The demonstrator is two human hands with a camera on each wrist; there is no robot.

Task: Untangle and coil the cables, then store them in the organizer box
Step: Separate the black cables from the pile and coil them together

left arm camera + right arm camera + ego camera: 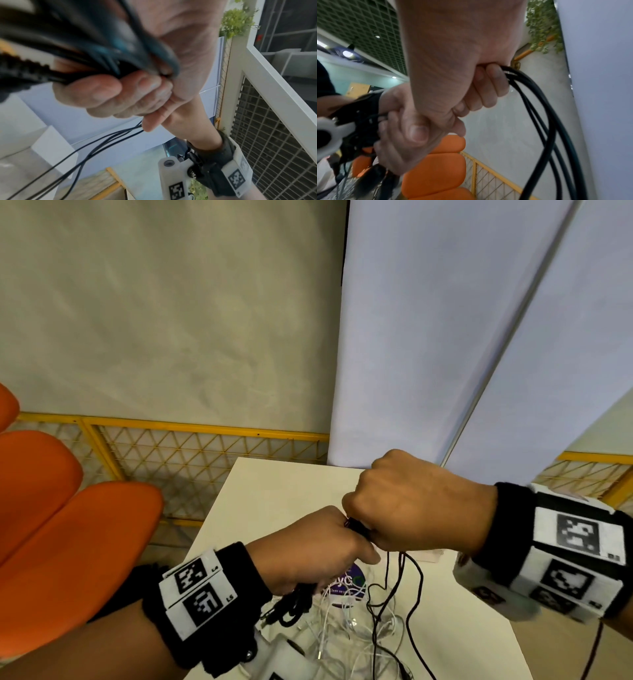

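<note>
Both hands are raised above the white table, fists touching. My left hand grips a bundle of black cable, and more of it hangs in loops under that fist. My right hand holds the same black cable, whose thin strands droop to the table. In the right wrist view my fingers curl round black strands, with the left hand alongside. The left wrist view shows the blurred black bundle close up. I cannot make out an organizer box for certain.
A tangle of white cables lies on the table below the hands, near a round purple label. Orange seats stand at the left by a yellow mesh fence. A white box-like object shows in the left wrist view.
</note>
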